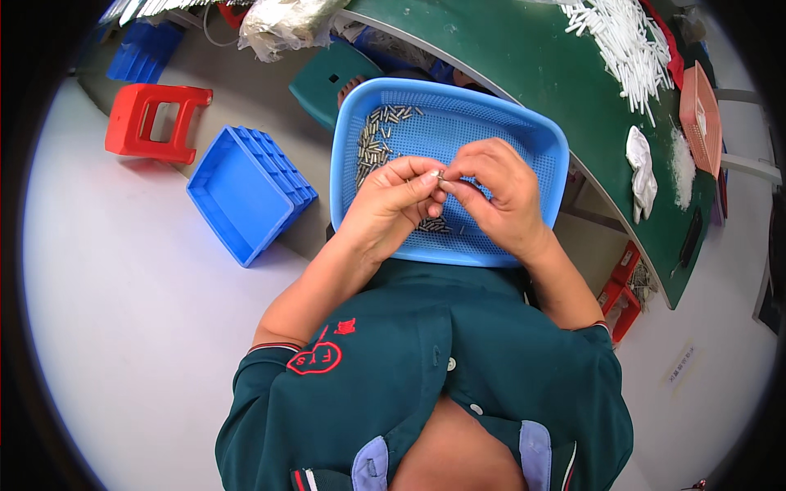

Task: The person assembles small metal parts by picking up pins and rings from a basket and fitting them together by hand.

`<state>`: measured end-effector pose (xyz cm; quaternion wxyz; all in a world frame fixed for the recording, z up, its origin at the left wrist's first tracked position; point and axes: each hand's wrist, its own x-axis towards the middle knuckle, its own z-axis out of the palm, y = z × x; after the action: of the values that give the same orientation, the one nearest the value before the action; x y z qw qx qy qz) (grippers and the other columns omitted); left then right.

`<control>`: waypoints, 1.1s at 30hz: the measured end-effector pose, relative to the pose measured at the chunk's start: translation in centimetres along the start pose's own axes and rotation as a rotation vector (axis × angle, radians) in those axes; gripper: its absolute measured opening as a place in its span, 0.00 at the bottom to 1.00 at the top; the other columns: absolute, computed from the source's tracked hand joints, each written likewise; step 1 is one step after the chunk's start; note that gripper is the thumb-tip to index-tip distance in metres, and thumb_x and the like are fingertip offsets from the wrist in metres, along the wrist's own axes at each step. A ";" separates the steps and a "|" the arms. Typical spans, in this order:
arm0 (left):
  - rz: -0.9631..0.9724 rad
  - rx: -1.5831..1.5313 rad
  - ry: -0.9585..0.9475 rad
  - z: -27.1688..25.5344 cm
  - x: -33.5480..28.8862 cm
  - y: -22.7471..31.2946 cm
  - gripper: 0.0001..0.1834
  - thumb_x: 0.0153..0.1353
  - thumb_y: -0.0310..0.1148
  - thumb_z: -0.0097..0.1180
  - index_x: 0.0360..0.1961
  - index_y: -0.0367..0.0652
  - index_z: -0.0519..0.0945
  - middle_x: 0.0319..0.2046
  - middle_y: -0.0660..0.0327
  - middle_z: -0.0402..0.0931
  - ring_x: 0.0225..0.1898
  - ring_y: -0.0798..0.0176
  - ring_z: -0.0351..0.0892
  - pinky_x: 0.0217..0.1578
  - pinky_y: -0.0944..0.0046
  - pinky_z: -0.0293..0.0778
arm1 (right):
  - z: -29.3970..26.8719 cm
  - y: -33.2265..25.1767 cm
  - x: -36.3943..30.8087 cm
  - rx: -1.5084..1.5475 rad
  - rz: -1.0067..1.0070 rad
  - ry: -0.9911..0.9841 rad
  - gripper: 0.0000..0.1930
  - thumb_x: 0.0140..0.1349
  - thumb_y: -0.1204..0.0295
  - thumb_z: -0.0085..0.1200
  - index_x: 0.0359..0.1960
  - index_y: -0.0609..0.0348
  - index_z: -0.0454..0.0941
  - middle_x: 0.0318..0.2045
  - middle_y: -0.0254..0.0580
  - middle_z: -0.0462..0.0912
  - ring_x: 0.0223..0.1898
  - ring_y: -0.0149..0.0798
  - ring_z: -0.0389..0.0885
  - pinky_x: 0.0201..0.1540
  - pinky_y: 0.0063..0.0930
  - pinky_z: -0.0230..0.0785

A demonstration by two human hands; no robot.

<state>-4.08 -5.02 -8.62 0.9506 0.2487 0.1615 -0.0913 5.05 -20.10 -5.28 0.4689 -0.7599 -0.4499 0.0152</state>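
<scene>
A blue perforated plastic basket [524,123] rests in front of my body. Small silvery metal cylinders [373,149] lie in it, mostly along its left side, with more near the front below my hands. Above the basket my left hand [395,195] pinches a small metal piece [440,177] between thumb and forefinger. My right hand [501,192] meets it there, thumb and forefinger closed on the same piece. The fingertips cover most of the piece, so its exact shape cannot be made out.
A green table [524,41] curves past the basket, bearing a pile of white sticks [626,49], a white glove [641,173] and a pink basket [701,114]. To the left are a blue bin [241,200] and a red stool [147,123]. A green stool [315,86] stands beyond the basket.
</scene>
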 end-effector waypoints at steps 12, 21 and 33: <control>0.076 -0.033 -0.007 -0.7 0.2 0.8 0.06 0.60 0.26 0.54 0.39 0.37 0.76 0.33 0.58 0.77 0.33 0.69 0.75 0.33 0.70 0.72 | -1.8 1.3 -3.9 -0.246 0.099 -0.702 0.07 0.46 0.77 0.56 0.29 0.54 0.77 0.28 0.39 0.75 0.30 0.44 0.77 0.29 0.35 0.69; 0.026 -0.047 -0.022 -0.8 0.3 0.5 0.05 0.61 0.27 0.53 0.37 0.39 0.76 0.32 0.59 0.76 0.32 0.69 0.74 0.31 0.69 0.71 | -0.2 2.5 -4.0 -0.466 -0.356 -0.755 0.04 0.47 0.72 0.49 0.19 0.58 0.70 0.20 0.39 0.70 0.24 0.40 0.74 0.24 0.34 0.68; -0.033 -0.007 -0.007 -0.7 -0.1 -0.1 0.06 0.60 0.28 0.54 0.38 0.40 0.75 0.32 0.61 0.75 0.32 0.70 0.72 0.31 0.70 0.69 | -0.6 1.0 -2.0 0.461 0.613 -0.096 0.04 0.53 0.81 0.55 0.31 0.61 0.76 0.24 0.38 0.79 0.27 0.32 0.79 0.29 0.24 0.72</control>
<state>-4.37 -4.73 -9.19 0.9505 0.2422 0.1624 -0.1072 4.83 -22.05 -6.49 0.5797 -0.7322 -0.2083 0.2908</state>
